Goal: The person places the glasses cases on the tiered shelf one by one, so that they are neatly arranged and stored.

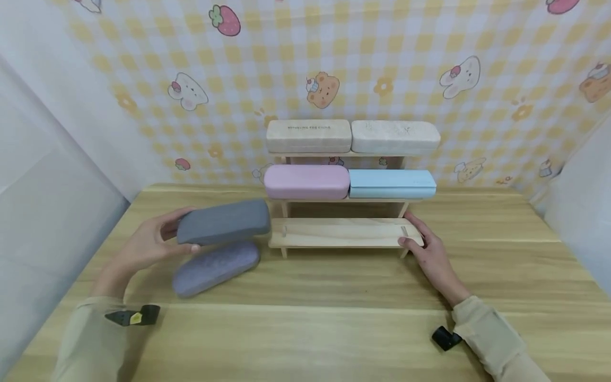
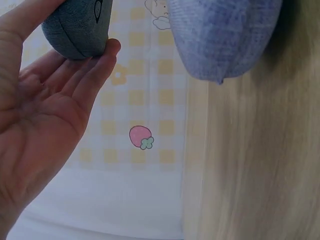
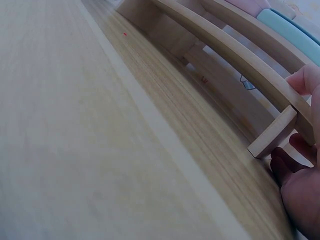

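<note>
My left hand [image 1: 150, 239] grips a dark grey-blue glasses case [image 1: 223, 222] by its left end, raised above the table. Its right end reaches the left edge of the wooden rack's lowest shelf [image 1: 343, 233]. Below it, a purple-grey glasses case [image 1: 217, 268] lies slanted on the table. In the left wrist view, thumb and fingers lie on opposite sides of the held case [image 2: 77, 30]; the purple-grey case [image 2: 225, 37] shows beside it. My right hand [image 1: 431, 254] holds the right end of that bare lowest shelf, thumb on top, with the other fingers behind and below [image 3: 300, 165].
On the middle shelf sit a pink case [image 1: 307, 182] and a light blue case [image 1: 392, 184]. The top shelf bears a beige case [image 1: 308, 136] and a whitish patterned case [image 1: 395, 136]. A yellow checked cloth [image 1: 382, 63] hangs behind the wooden table [image 1: 310, 339].
</note>
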`<action>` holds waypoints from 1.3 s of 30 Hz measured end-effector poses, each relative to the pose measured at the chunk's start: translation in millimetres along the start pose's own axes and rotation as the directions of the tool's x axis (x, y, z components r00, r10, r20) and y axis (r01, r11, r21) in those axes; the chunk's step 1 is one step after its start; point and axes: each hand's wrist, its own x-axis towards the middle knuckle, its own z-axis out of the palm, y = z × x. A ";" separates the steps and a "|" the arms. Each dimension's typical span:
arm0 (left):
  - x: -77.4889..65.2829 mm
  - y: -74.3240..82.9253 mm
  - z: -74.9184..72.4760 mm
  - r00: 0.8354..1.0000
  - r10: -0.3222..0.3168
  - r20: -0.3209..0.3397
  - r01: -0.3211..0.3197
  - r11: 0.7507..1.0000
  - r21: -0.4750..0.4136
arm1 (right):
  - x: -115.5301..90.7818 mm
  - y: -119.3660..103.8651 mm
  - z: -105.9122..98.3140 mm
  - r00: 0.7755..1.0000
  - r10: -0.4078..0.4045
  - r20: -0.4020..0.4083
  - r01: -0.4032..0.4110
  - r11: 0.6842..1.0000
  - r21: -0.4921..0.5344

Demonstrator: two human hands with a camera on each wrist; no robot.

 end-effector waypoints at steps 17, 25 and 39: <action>14.8 18.4 10.8 1.000 0.018 0.002 -0.018 0.998 0.058 | 3.2 -0.7 -4.3 1.000 -0.014 -0.009 0.014 1.000 -0.001; 18.8 33.7 29.4 0.998 0.058 -0.009 -0.057 0.997 0.055 | 4.1 -1.3 -5.1 1.000 -0.025 -0.008 0.025 1.000 -0.011; 22.7 47.3 49.9 0.998 0.054 0.036 -0.056 0.997 0.052 | 1.8 0.0 0.5 1.000 -0.015 -0.006 0.015 1.000 -0.011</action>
